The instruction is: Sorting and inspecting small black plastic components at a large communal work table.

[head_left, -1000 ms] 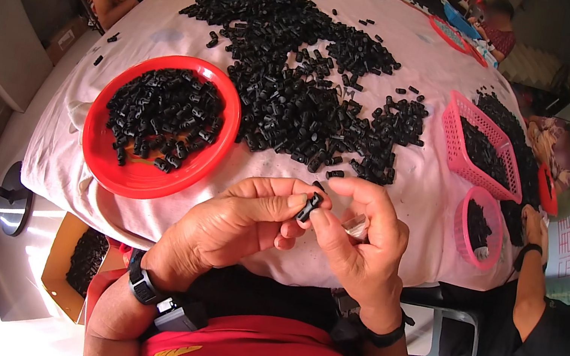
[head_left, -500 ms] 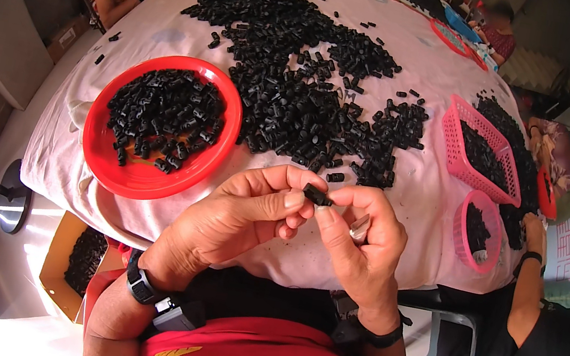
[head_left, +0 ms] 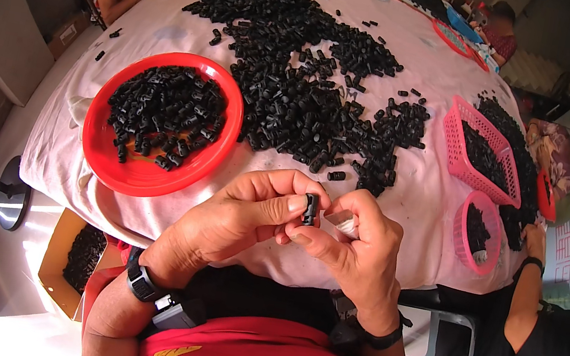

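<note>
A small black cylindrical part (head_left: 310, 210), likely plastic, stands nearly upright between the thumb and fingers of my left hand (head_left: 249, 210). My right hand (head_left: 366, 257) is curled just beside it, its thumb tip close to the part's lower end. Tucked in the right fingers is a small pale object (head_left: 347, 225), whose kind I cannot make out. Beyond my hands, a large pile of similar black parts (head_left: 290, 103) spreads over the pink cloth (head_left: 139, 225) on the table. More of them lie in a red round tray (head_left: 123, 176) to my left.
At the right stand a pink rectangular basket (head_left: 458, 167) and a pink round basket (head_left: 461, 249), both holding black parts. A cardboard box (head_left: 56, 267) of parts is on the floor at left. Several people sit round the table; one person's arm (head_left: 528, 297) rests at the right edge.
The black part has turned from lying tilted to nearly upright in my left fingers. My right fingertips have drawn back from it, and the thumb has moved lower.
</note>
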Tool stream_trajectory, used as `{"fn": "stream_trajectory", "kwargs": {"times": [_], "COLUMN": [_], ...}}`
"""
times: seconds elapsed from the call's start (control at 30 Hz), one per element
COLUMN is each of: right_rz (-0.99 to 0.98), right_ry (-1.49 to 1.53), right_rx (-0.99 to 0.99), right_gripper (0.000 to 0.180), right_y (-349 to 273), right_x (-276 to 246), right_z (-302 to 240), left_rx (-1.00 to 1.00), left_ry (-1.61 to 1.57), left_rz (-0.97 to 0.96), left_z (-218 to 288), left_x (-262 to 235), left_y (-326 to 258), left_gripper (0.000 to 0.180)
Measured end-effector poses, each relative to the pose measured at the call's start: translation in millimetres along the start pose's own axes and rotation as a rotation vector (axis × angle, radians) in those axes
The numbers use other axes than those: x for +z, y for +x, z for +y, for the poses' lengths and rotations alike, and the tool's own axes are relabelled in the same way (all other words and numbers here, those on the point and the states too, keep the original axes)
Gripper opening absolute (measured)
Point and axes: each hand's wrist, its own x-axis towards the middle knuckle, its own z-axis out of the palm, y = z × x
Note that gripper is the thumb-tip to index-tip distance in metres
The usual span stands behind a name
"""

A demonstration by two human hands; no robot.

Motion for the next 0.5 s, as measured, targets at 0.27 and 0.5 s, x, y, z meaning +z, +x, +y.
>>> {"fn": "stream_trajectory", "kwargs": {"times": [0.27, 0.5], "right_rz": [0.016, 0.025], "right_ry": [-0.106, -0.23], "right_rx": [-0.047, -0.074], "right_gripper": [0.049, 0.055], "right_y": [2.1, 0.6], "right_x": [2.0, 4.7], "right_z": [1.9, 4.1], "left_rx": [-0.008, 0.003], "left_ry": [0.04, 0.041], "left_rz": [0.014, -0.015], "left_z": [-2.8, -5.6], "left_x": [0.1, -4.3], "left_y": [1.3, 1.1], "left_gripper": [0.027, 0.027]}}
